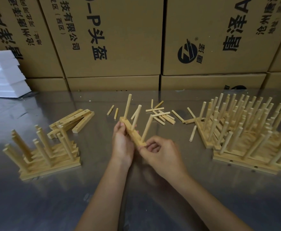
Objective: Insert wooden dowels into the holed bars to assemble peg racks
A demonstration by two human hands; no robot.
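Note:
My left hand (122, 144) grips a holed wooden bar (133, 134) from the left side, holding it just above the table. Three dowels stand in the bar: a far one (127, 106), a middle one (136, 117) and a near one (146, 128). My right hand (161, 151) pinches the bar's near end, right below the near dowel. Loose dowels (164, 116) lie scattered on the table beyond the bar. A small pile of bare holed bars (74, 120) lies to the left.
Finished peg racks stand stacked at the left (41, 157) and in a larger pile at the right (246, 130). The metal table (69, 197) backs onto a wall of cardboard boxes (119, 39). White foam sheets (3, 74) sit at the far left.

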